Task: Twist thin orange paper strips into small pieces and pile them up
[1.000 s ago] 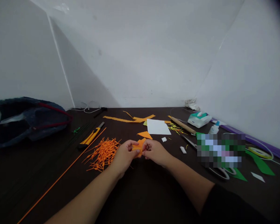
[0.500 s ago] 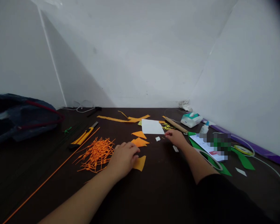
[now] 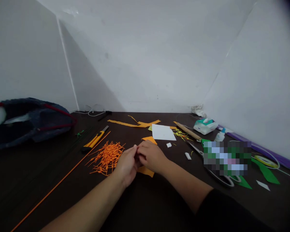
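Left hand (image 3: 128,165) and right hand (image 3: 153,156) meet at the fingers above a dark table (image 3: 145,206).
The fingers of both are bunched together; whether the grip pinches anything is hidden. An orange sheet (image 3: 147,171) shows just below the right hand, partly covered, and an orange scrap (image 3: 150,140) lies just beyond it. An orange pile (image 3: 108,158) of thin, beaded stems sits beside the left hand. Farther out, white paper (image 3: 163,132) lies toward the table's far edge, a yellow cutter (image 3: 94,140) left, scissors (image 3: 195,149) right.
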Available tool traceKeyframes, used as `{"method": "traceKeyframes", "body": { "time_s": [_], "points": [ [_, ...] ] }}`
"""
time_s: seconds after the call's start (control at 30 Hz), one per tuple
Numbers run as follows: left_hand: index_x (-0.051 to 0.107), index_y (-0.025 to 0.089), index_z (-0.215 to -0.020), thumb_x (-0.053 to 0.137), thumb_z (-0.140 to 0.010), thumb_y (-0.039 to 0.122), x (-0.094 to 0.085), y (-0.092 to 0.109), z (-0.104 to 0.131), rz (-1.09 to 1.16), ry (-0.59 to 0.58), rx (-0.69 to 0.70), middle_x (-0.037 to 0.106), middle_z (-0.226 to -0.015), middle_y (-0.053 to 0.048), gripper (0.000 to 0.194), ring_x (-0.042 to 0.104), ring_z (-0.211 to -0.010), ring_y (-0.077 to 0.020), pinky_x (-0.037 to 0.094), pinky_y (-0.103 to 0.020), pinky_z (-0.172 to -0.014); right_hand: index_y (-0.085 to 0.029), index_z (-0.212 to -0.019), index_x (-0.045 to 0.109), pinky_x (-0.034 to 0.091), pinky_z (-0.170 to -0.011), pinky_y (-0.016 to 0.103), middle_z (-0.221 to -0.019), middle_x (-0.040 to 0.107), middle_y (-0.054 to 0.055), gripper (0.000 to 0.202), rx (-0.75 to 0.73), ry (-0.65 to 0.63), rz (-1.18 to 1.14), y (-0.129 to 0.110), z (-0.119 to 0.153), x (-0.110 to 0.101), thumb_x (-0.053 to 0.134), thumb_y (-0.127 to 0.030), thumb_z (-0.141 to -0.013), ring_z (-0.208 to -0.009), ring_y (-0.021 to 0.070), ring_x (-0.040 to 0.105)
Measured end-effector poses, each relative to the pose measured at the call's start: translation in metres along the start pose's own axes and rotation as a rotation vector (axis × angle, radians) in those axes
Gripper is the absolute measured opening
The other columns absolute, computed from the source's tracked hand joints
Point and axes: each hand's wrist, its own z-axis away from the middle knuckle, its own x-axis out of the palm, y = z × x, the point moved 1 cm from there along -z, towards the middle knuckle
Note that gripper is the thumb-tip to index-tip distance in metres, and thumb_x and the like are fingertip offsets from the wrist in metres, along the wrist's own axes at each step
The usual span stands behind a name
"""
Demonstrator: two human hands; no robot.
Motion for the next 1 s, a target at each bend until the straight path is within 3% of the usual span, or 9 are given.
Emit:
{"method": "traceKeyframes", "body": {
  "time_s": [0.07, 0.13, 0.27, 0.4, 0.6, 0.77, 0.8, 0.9, 1.0],
  "points": [
    [0.055, 0.011, -0.075, 0.041, -0.085, 0.016, -0.003, 0.003, -0.002, 0.011, 0.067, -0.024, 0.059, -0.064, -0.005, 0.018, 0.056, -0.055, -0.0109, 0.047, -0.024, -0.054, -0.020, -0.078, 0.059, 0.041, -0.074, 0.029, -0.083, 0.060, 0.003, 0.009, 0.013, 0.020, -0.008, 0.014, -0.003, -0.002, 0.051, -0.020, -0.076, -0.080, 0.0154, 0.051],
    [0.056, 0.010, -0.078, 0.041, -0.085, 0.017, -0.005, 0.006, -0.002, -0.013, 0.100, -0.055, 0.059, -0.066, -0.006, 0.017, 0.055, -0.053, -0.0093, 0.045, -0.020, -0.050, -0.020, -0.084, 0.059, 0.040, -0.076, 0.029, -0.084, 0.060, 0.004, 0.013, 0.164, 0.075, 0.035, 0.044, 0.004, -0.014, 0.047, -0.024, -0.080, -0.082, 0.0155, 0.052],
    [0.055, 0.011, -0.073, 0.047, -0.082, 0.020, -0.005, 0.008, 0.000, -0.062, 0.053, -0.064, 0.048, -0.057, 0.001, 0.015, 0.041, -0.042, -0.0033, 0.029, -0.013, -0.037, -0.017, -0.088, 0.062, 0.038, -0.081, 0.032, -0.094, 0.058, 0.009, 0.022, 0.540, -0.162, 0.345, 0.110, 0.034, -0.040, 0.053, -0.032, -0.075, -0.091, 0.0205, 0.051],
    [0.051, 0.014, -0.067, 0.049, -0.080, 0.026, -0.004, 0.010, 0.001, -0.102, -0.007, -0.065, 0.036, -0.048, 0.006, 0.018, 0.029, -0.036, -0.0022, 0.016, -0.014, -0.035, -0.017, -0.090, 0.064, 0.038, -0.081, 0.032, -0.094, 0.059, 0.010, 0.027, 0.596, -0.254, 0.358, 0.130, 0.055, -0.045, 0.060, -0.032, -0.068, -0.091, 0.0227, 0.053],
    [0.050, 0.016, -0.066, 0.053, -0.075, 0.031, -0.002, 0.016, 0.005, -0.228, -0.083, -0.052, 0.024, -0.042, 0.010, 0.018, 0.017, -0.034, -0.0018, 0.008, -0.017, -0.036, -0.017, -0.077, 0.066, 0.040, -0.076, 0.033, -0.085, 0.063, 0.010, 0.017, 0.619, -0.252, 0.294, 0.119, 0.050, -0.039, 0.054, -0.013, -0.067, -0.082, 0.0222, 0.057],
    [0.050, 0.017, -0.069, 0.052, -0.074, 0.033, -0.004, 0.016, 0.006, -0.395, -0.128, -0.056, 0.024, -0.043, 0.010, 0.017, 0.015, -0.036, -0.0025, 0.006, -0.018, -0.037, -0.018, -0.088, 0.062, 0.046, -0.069, 0.029, -0.081, 0.065, 0.004, 0.018, 0.582, -0.123, 0.097, 0.083, 0.036, -0.034, 0.050, -0.019, -0.074, -0.074, 0.0163, 0.060],
    [0.050, 0.017, -0.070, 0.052, -0.075, 0.034, -0.004, 0.015, 0.007, -0.426, -0.149, -0.068, 0.025, -0.044, 0.010, 0.018, 0.015, -0.036, -0.0028, 0.006, -0.019, -0.037, -0.019, -0.093, 0.058, 0.047, -0.067, 0.028, -0.083, 0.065, 0.004, 0.020, 0.559, -0.072, 0.021, 0.071, 0.032, -0.030, 0.047, -0.022, -0.077, -0.074, 0.0150, 0.060],
    [0.051, 0.017, -0.072, 0.051, -0.076, 0.039, -0.002, 0.012, 0.009, -0.450, -0.230, -0.087, 0.024, -0.045, 0.010, 0.023, 0.016, -0.037, -0.0035, 0.006, -0.020, -0.038, -0.019, -0.082, 0.055, 0.049, -0.062, 0.030, -0.075, 0.063, 0.003, 0.011, 0.468, 0.289, -0.469, 0.033, 0.023, -0.019, 0.057, -0.024, -0.072, -0.068, 0.0158, 0.060],
    [0.050, 0.017, -0.072, 0.050, -0.077, 0.042, 0.000, 0.011, 0.010, -0.405, -0.266, -0.094, 0.023, -0.045, 0.010, 0.026, 0.014, -0.038, -0.0039, 0.005, -0.021, -0.038, -0.020, -0.075, 0.052, 0.050, -0.058, 0.030, -0.070, 0.061, 0.001, 0.011, 0.437, 0.406, -0.656, 0.008, 0.019, -0.010, 0.061, -0.023, -0.070, -0.059, 0.0138, 0.059]
  ]
}}
